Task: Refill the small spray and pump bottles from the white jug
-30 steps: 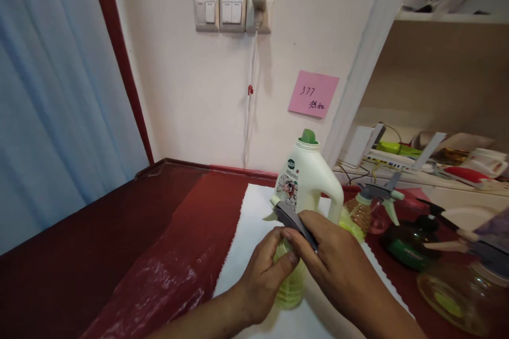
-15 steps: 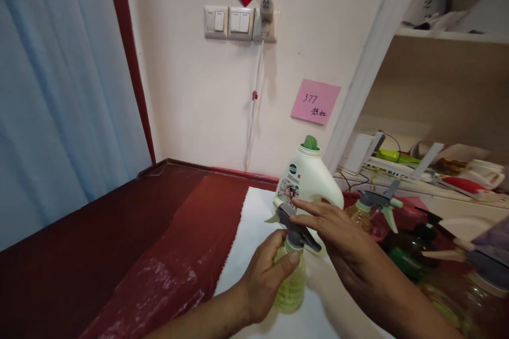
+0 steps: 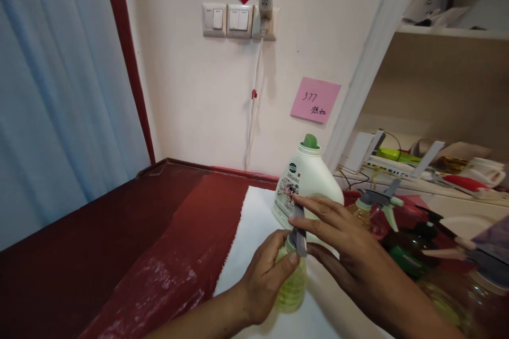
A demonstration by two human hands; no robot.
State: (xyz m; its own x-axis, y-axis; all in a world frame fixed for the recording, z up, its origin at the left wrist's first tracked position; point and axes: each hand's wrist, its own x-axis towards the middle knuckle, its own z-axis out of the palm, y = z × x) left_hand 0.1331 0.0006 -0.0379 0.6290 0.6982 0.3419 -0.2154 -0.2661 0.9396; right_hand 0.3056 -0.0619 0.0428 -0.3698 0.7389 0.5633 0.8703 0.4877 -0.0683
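Note:
My left hand (image 3: 264, 278) is closed around the neck of a clear spray bottle (image 3: 292, 291) holding yellow-green liquid, upright on the white sheet. Its grey spray head (image 3: 300, 230) is seen nearly end-on. My right hand (image 3: 338, 233) has its fingers stretched and apart, with fingertips against the spray head; it does not wrap around it. Just behind stands a pale green jug (image 3: 316, 172) with a printed label and a green spout in its uncapped mouth, partly hidden by my right hand.
A white sheet (image 3: 250, 222) lies over the red table cover (image 3: 191, 228). To the right are another spray bottle (image 3: 363, 209), a dark green bottle (image 3: 409, 254) and a larger spray bottle (image 3: 487, 291). A shelf with a router (image 3: 360, 151) stands behind them; a blue curtain (image 3: 63, 90) hangs left.
The spray head has turned on the bottle, from pointing toward the upper left to nearly end-on. My right fingers have shifted with it and spread. My left hand keeps its hold.

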